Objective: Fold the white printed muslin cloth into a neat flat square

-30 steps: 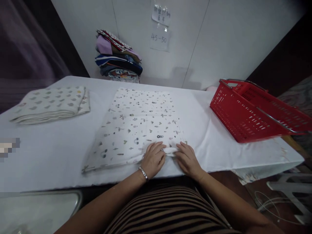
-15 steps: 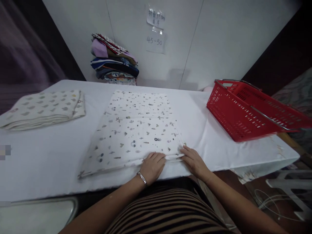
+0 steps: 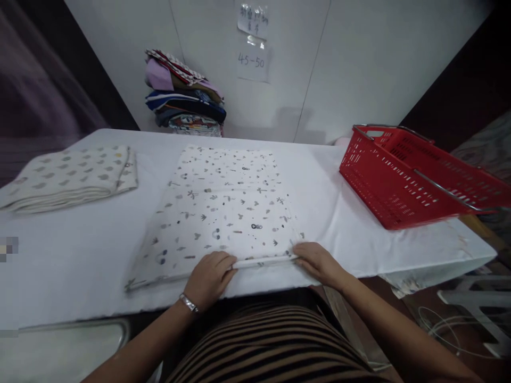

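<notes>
A white cloth [image 3: 227, 213] printed with small grey and dark motifs lies folded flat on the table before me. My left hand [image 3: 211, 275], with a silver bracelet at the wrist, grips the cloth's near edge around its middle. At the near right corner, my right hand [image 3: 319, 261] pinches the same edge between thumb and fingers. Between the two hands the edge is drawn into a narrow, straight roll or fold. The fingertips of both hands are partly hidden by the cloth.
A folded cream cloth with grey shapes [image 3: 72, 173] lies at the left of the white-covered table [image 3: 80, 255]. To the right a red basket [image 3: 375, 186] stands near the table's end. Folded clothes [image 3: 186, 101] are stacked at the wall, left of a paper sign [image 3: 252, 61].
My left hand has slid left along the cloth's near edge, away from the right hand. My right hand stays at the corner, its fingers now closed more tightly. The edge between them looks straighter.
</notes>
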Available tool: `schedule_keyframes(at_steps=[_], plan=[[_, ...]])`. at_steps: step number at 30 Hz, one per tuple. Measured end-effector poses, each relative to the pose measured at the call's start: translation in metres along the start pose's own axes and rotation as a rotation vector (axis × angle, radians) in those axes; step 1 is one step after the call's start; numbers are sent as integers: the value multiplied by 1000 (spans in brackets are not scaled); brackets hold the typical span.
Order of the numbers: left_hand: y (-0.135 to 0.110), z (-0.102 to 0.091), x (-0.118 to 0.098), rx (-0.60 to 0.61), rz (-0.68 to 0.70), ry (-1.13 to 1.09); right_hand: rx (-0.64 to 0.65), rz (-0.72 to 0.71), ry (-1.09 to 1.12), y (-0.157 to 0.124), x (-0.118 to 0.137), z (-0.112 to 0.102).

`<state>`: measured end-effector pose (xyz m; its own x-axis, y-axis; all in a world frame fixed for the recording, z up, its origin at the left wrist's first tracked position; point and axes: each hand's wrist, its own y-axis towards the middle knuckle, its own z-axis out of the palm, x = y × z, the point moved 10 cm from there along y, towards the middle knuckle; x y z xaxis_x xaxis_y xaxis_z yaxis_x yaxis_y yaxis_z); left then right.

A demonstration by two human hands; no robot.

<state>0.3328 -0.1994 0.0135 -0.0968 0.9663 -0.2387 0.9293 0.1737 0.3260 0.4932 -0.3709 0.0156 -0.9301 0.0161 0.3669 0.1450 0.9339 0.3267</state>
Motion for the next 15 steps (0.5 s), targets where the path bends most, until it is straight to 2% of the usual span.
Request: schedule_keyframes(at_steps=[8, 12, 15], plan=[[-32, -20, 46, 11, -103, 112, 75, 18, -5, 14, -10, 0], [-36, -33, 55, -60, -163, 163, 82, 105, 3, 17, -16, -5], [-37, -36, 53, -88, -148, 142, 109, 48, -42, 17, -9, -1]])
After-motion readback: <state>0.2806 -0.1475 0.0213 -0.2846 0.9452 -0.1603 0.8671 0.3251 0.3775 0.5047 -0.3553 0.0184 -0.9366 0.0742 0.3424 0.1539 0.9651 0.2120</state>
